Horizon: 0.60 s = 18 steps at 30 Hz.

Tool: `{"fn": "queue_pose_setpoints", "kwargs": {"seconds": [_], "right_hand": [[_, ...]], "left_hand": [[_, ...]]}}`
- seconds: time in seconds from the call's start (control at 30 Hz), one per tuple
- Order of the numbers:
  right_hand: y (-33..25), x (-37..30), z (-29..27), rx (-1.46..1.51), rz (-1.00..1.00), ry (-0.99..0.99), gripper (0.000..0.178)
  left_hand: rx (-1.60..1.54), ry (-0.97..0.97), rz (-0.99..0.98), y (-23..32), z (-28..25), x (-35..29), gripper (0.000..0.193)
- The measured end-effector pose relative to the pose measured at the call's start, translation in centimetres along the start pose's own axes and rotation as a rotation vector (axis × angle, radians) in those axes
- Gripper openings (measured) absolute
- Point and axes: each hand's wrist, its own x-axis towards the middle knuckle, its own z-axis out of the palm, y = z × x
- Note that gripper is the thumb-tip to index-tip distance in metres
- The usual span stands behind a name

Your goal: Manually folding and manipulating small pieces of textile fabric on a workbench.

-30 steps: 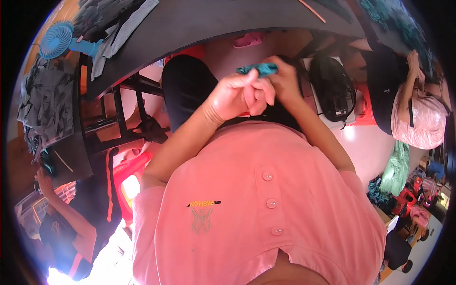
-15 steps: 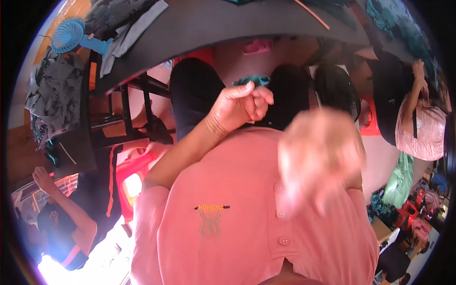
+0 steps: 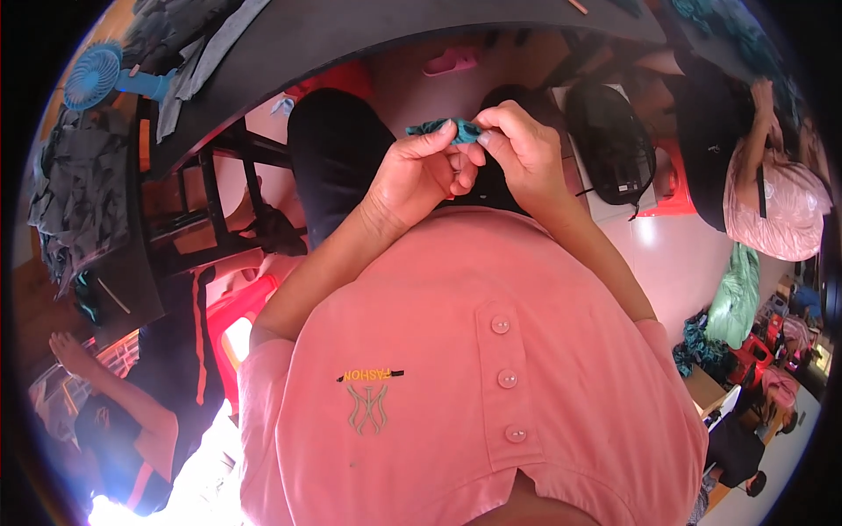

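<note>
Between my two hands, above my lap, is a small piece of dark teal cloth [image 3: 465, 131]. My left hand [image 3: 423, 174] pinches it between thumb and fingers, the other fingers curled below. My right hand [image 3: 524, 156] grips the cloth's right end with thumb and forefinger. Part of the cloth is hidden by the fingers, so its full shape does not show.
A dark table [image 3: 351, 31] curves across the far side, with a blue fan [image 3: 95, 75] and grey cloth pieces [image 3: 83, 188] at the left. A black bag [image 3: 611, 140] stands right of my knees. Co-workers [image 3: 123, 403] sit at both sides.
My right hand, blurred in front of my chest before, has moved up and forward to the cloth and taken hold of it. My left hand still holds the cloth.
</note>
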Motion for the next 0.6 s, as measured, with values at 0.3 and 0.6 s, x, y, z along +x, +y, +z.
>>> {"fn": "queue_pose_setpoints", "kwargs": {"seconds": [0.3,0.6], "right_hand": [[0.1,-0.5,0.9,-0.165,-0.147,0.133,0.014],[0.3,-0.7,1.0,-0.342,-0.186,0.117,0.011]], "left_hand": [[0.338,0.450,0.251,-0.5,3.1,0.1,0.017],[0.890,0.524,0.483,-1.4,3.1,0.5,0.018]]}}
